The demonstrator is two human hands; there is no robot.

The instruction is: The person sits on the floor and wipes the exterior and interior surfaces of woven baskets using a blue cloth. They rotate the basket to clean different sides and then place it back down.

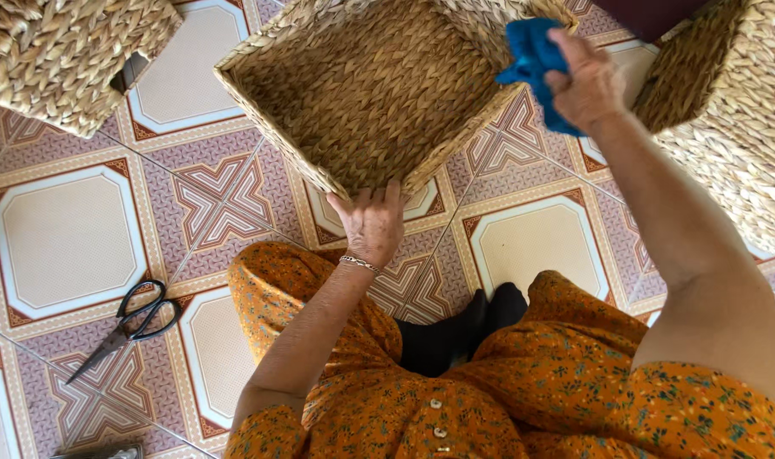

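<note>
Basket [379, 93] tilted over tiled floor [69, 234], far edge cut off. Two more baskets [56, 51] cropped at corners. Left hand [372, 223] clasped on near rim. Right hand [585, 83] clenched on blue cloth [534, 58] at basket's right rim, cloth partly hidden. Scissors [126, 327] shut, well left.

Basket [370, 93] on floor [65, 229], ahead of knees; left hand [372, 223] on its near corner; right hand [585, 83] with cloth [532, 59] at its right rim; scissors [126, 327] left; second basket [65, 51] far left; third basket [736, 110] right.
</note>
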